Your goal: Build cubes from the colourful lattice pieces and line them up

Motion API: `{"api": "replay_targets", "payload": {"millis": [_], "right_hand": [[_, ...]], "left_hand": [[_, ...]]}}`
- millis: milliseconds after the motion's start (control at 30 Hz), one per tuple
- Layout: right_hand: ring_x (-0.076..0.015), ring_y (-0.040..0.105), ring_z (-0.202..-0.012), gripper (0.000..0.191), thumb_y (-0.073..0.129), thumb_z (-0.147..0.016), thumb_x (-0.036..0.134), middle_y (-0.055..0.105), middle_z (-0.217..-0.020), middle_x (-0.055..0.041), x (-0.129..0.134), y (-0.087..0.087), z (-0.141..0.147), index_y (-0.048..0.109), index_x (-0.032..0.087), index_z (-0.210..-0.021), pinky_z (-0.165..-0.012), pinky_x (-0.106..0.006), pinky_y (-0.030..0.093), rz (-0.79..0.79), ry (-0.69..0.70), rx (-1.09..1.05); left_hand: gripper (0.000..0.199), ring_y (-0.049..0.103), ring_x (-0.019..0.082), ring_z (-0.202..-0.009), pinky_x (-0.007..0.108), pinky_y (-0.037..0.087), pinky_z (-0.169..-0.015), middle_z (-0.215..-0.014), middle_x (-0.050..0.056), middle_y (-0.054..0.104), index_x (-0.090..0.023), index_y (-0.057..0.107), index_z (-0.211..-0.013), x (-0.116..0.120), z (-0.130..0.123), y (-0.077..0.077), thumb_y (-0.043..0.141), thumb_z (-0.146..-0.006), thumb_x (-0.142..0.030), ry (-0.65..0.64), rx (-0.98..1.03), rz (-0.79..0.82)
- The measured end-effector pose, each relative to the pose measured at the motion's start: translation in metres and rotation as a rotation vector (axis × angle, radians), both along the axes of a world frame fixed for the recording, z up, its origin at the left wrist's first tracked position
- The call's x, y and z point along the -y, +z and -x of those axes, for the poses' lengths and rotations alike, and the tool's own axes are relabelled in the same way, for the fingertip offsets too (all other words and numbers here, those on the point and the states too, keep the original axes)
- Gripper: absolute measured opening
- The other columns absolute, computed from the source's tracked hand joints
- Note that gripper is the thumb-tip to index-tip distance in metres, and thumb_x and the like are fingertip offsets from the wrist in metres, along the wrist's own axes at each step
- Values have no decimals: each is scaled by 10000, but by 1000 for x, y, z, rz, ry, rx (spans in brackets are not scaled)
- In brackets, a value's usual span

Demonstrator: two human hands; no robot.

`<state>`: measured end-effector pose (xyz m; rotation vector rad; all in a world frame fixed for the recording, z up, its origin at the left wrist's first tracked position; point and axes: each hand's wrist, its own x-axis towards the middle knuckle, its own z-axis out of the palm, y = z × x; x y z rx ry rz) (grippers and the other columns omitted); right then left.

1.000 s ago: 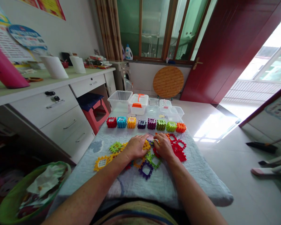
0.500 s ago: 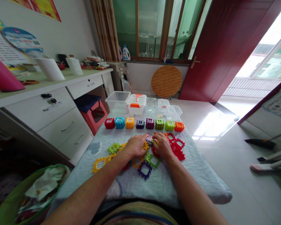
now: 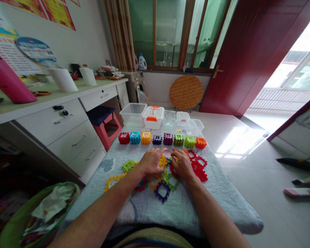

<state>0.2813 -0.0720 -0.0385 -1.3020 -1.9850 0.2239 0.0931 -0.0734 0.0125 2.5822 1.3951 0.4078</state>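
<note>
My left hand (image 3: 153,161) is curled over the pile of loose plastic building squares, its thumb and forefinger around the side of a yellow notched piece (image 3: 163,160). Close by on the right, my right hand (image 3: 182,163) has its fingers bent inward, with thumb and fingertips close together; what they pinch is mostly hidden. Below the hands lie a purple square frame (image 3: 162,197) and a green one (image 3: 176,178). Red pieces (image 3: 200,172) overlap to the right of my right hand. Left of my left wrist are a green piece (image 3: 128,165) and a yellow window piece (image 3: 111,183).
Behind the pile runs a row of colour-sorted stacks, from red (image 3: 124,138) to orange (image 3: 201,143). Clear plastic boxes (image 3: 133,109) and a white lidded box (image 3: 153,121) with orange clips stand at the far end of the cloth-covered table (image 3: 222,203).
The view has shifted slightly, so everything appears a little lower and further right. Both hands stay over the pile, with only small finger movements.
</note>
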Motion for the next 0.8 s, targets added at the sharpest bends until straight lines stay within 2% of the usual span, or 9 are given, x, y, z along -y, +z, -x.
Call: {"api": "replay_targets", "payload": {"millis": [133,267,367,533,667,800], "right_hand": [[-199,556,-832,141,505,-816,130,589,-824,-54,0,-1,0,629,198,-810,-793,-317,435,3,10,-9],[-201,548,-838,137,513,-814,123,592,-828,-57,1,-2,2,631,191,-799,-789,-314,430,12,4,13],[-198,546,-837,138,512,-815,116,595,-834,-59,2,-2,2,628,188,-795,-794,-309,430,17,2,11],[-196,545,-828,143,513,-812,107,591,-820,-56,4,0,2,623,191,-778,-776,-302,431,15,7,-2],[-197,543,-816,152,503,-816,104,590,-814,-56,5,1,2,624,190,-781,-770,-308,433,6,6,-11],[-200,545,-826,146,505,-822,115,587,-814,-56,5,1,1,628,191,-795,-768,-311,434,1,1,-17]], "left_hand": [[602,598,238,-1032,335,449,-953,-1127,80,632,-193,515,-1236,-17,32,18,646,-654,-273,1,117,-70],[628,600,215,-1020,313,451,-949,-1158,83,621,-182,489,-1252,-58,69,35,648,-646,-234,47,136,-92],[715,614,208,-962,306,468,-898,-1081,76,633,-160,454,-1295,-92,86,40,668,-616,-218,89,86,-57],[804,609,216,-928,308,467,-857,-1042,76,635,-133,434,-1325,-125,86,43,663,-555,-159,18,32,-30],[846,595,241,-991,311,451,-889,-1115,112,623,-102,421,-1346,-135,73,46,640,-529,-130,-41,-45,24],[852,589,263,-1033,319,436,-915,-1156,120,620,-117,428,-1348,-143,67,44,632,-521,-132,-49,-113,64]]}}
